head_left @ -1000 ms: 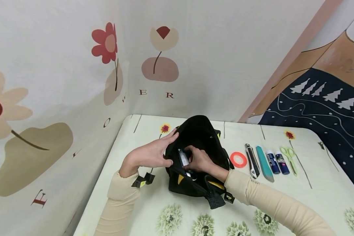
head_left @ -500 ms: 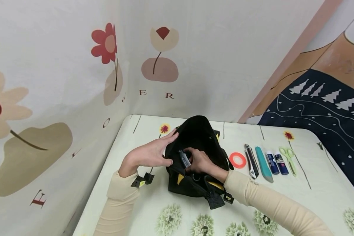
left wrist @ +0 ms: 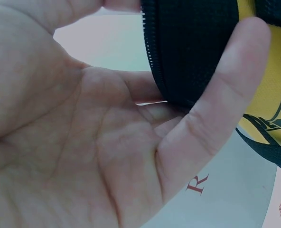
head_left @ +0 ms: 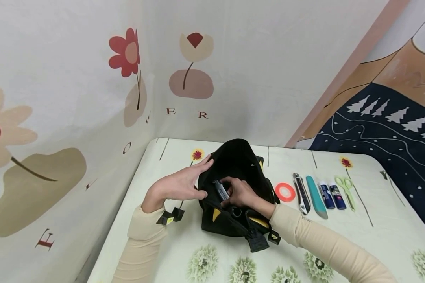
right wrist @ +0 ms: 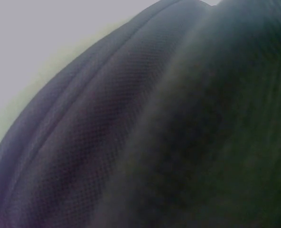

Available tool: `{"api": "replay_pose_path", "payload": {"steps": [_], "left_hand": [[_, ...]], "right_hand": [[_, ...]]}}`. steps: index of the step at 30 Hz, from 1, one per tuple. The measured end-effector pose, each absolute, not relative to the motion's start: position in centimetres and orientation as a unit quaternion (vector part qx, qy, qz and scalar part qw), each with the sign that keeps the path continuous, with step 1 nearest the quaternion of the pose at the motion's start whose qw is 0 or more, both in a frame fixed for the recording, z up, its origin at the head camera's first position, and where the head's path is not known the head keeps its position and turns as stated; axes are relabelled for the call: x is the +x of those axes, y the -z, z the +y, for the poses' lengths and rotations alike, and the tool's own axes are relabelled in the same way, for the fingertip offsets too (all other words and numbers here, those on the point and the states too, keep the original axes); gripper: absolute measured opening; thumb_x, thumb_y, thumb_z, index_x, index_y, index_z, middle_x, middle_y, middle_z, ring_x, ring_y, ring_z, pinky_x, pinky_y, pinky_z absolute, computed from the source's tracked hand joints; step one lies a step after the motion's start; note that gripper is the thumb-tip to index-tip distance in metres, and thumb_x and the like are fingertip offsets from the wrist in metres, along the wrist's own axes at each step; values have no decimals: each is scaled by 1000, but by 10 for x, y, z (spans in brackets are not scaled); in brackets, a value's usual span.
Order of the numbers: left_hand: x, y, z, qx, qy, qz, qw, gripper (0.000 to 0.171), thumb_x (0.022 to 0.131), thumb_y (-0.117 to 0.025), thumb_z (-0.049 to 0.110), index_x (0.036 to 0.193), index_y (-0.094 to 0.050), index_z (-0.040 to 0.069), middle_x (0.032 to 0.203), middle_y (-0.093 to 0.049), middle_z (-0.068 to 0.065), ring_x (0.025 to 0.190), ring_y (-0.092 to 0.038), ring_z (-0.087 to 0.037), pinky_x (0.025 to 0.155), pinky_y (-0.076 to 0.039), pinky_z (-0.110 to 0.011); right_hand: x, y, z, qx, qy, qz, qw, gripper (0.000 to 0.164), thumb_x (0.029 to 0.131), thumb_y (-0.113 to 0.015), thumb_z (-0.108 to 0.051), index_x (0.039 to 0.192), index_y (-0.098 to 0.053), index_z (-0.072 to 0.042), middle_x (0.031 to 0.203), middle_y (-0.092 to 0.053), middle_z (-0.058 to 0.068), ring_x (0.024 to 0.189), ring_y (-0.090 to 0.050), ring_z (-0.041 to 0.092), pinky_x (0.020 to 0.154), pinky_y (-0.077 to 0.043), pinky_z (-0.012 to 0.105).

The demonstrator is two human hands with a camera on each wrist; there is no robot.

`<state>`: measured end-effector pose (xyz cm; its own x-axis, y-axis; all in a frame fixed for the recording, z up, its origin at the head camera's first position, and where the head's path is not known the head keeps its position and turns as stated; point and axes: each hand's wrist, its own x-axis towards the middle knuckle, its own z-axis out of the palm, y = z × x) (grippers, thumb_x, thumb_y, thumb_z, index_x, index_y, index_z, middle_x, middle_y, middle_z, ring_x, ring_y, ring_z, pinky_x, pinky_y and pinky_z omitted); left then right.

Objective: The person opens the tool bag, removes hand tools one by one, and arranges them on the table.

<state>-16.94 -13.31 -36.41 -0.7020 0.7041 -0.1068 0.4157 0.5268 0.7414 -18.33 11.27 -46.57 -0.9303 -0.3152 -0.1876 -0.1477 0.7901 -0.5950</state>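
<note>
A black bag (head_left: 208, 220) with yellow patches stands upright on the table, its wide mouth held apart. At its left rim, my left hand (head_left: 184, 182) holds the edge, thumb toward the front and fingers toward the back. Up close in the left wrist view, the zip edge (left wrist: 152, 57) of the bag runs between the fingers (left wrist: 216, 104) of that hand. My right hand (head_left: 241, 192) is inside the bag and pinches a small grey oblong item (head_left: 221, 190), whose kind I cannot tell. Dark cloth of the bag (right wrist: 131, 133) fills most of the right wrist view.
Right of the bag lie, in a row, a red-orange tape roll (head_left: 285, 192), a utility knife (head_left: 301, 193), a teal flat tool (head_left: 316, 197), two glue sticks (head_left: 326, 195) and light green scissors (head_left: 347, 190). Printed fabric walls (head_left: 262, 70) rise behind and left of the table.
The grey item has tilted and sits slightly lower in the bag, with the right hand's fingers beside it. A shiny thing near the bag's front edge is now mostly hidden. The left hand stays put.
</note>
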Motion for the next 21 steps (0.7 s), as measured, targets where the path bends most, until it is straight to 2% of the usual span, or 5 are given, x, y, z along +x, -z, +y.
{"api": "replay_pose_path", "payload": {"steps": [6,13,21], "left_hand": [[-170,367,-135,329,-360,850,200,95,96,-70,8,174,-17,-7,185,-3,-20,164,-28,-34,115,-36,-47],[-171,368,-135,342,-356,848,192,94,96,-70,9,173,-19,-8,184,-5,-24,167,-23,-39,120,-37,-50],[-171,365,-134,335,-357,849,199,94,97,-69,8,174,-18,-7,185,-3,-21,168,-19,-37,125,-34,-53]], "right_hand": [[-185,463,117,-112,332,925,146,75,76,-104,-14,143,-71,-6,81,-68,-1,70,-61,12,74,-52,29],[-184,452,127,-104,379,913,109,74,76,-104,-14,142,-72,-9,83,-71,0,72,-64,11,74,-53,30],[-180,429,135,-107,411,903,64,80,79,-102,-15,150,-66,-8,90,-73,2,76,-67,11,76,-56,32]]}}
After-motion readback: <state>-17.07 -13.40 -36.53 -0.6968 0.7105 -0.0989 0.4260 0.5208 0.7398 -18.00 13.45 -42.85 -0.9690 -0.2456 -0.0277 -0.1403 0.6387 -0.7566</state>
